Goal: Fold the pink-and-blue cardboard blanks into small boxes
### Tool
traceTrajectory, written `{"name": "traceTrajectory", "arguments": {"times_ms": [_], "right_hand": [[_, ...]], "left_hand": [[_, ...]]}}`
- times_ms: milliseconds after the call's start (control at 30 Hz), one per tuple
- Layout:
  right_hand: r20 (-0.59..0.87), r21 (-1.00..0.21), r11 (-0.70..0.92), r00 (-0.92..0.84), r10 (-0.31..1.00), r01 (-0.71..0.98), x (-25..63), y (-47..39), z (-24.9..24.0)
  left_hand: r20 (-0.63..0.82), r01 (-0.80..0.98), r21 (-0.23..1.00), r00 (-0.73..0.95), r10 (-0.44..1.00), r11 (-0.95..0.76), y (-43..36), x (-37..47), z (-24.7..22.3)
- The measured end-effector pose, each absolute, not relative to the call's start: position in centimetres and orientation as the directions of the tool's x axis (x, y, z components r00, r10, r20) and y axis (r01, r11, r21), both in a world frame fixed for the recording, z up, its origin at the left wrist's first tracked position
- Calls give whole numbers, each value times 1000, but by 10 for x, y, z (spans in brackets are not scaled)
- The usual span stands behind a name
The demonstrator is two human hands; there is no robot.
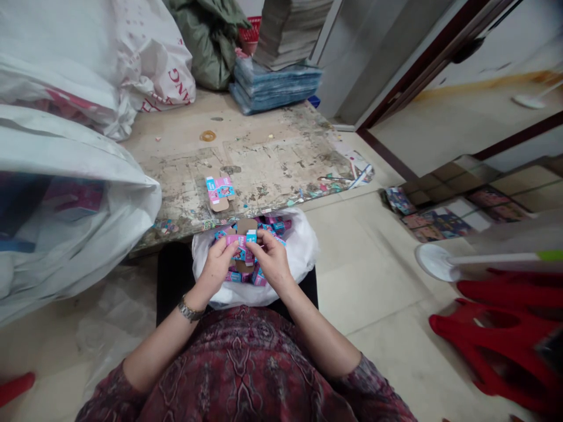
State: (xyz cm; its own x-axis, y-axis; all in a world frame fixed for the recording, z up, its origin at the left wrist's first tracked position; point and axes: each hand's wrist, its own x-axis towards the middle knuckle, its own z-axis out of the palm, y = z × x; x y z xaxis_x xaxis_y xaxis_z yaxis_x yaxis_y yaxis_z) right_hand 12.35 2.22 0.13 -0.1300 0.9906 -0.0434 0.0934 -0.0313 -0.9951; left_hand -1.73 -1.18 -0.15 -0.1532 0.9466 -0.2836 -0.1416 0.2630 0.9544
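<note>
1. The pink-and-blue carton [238,253], its brown cardboard flaps spread, was at the centre of the frame, just below the table's near edge.
2. The left hand [215,265] had its grip pinched on the carton's left side; a metal wristwatch [190,309] circled that wrist.
3. The right hand [273,258] had its grip closed on the carton's right side, thumb and fingers against the cardboard.
4. Beneath both hands, a white plastic bag [303,246] stood open, with more pink and blue cartons [258,276] inside.
5. The table [272,155] filled the upper middle; its top was worn, stained and flecked with coloured scraps, thickest along the near and right edges.
6. On it lay another small carton [220,190], near the front edge left of centre, and farther back an amber ring [207,136].
7. At the table's far side were a green sack [206,50], a blue bundle [272,85] and a tall paper stack [290,29].
8. Large white sacks [57,140] crowded the left and upper left.
9. Pale floor tiles [365,258] ran to the right, where stacked boxes [448,220] stood above red plastic stools [497,328] in the lower right.
10. A dark red door frame [385,153] crossed the upper right.
</note>
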Motion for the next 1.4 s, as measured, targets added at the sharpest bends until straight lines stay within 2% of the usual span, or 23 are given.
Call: {"name": "traceTrajectory", "arguments": {"times_ms": [133, 267, 433, 567, 700, 1033, 1200, 1300, 1400], "right_hand": [[-34, -997, -22, -178, 983, 71, 124, 22, 2], [-19, -997, 0, -243, 970, 77, 126, 21, 2], [44, -980, 96, -284, 958, 175, 129, 17, 2], [66, -961, 123, -227, 972, 247, 128, 12, -1], [85, -957, 130, -178, 980, 258, 126, 9, -6], [194, -914, 278, -283, 939, 295, 131, 5, -13], [187, -918, 292, -354, 916, 269, 135, 4, -15], [147, -944, 241, -368, 918, 226, 135, 6, -18], [116, -970, 186, -372, 921, 159, 132, 6, -19]], "left_hand": [[-359, -309, 895, -68, 931, 323, -13, -16, 3], [-342, -338, 888, -29, 939, 313, -14, -16, 5], [-289, -219, 940, -96, 952, 263, -14, -16, 0], [-262, -76, 964, -152, 953, 254, -14, -13, -3], [-234, -75, 972, -151, 961, 225, -15, -9, 0], [-232, 60, 969, -114, 966, 240, -10, -15, -3], [-311, -97, 950, -162, 937, 298, -9, -13, 2], [-380, -207, 915, -162, 910, 346, -8, -12, 2], [-418, -237, 894, -136, 898, 380, -8, -15, -2]]}}
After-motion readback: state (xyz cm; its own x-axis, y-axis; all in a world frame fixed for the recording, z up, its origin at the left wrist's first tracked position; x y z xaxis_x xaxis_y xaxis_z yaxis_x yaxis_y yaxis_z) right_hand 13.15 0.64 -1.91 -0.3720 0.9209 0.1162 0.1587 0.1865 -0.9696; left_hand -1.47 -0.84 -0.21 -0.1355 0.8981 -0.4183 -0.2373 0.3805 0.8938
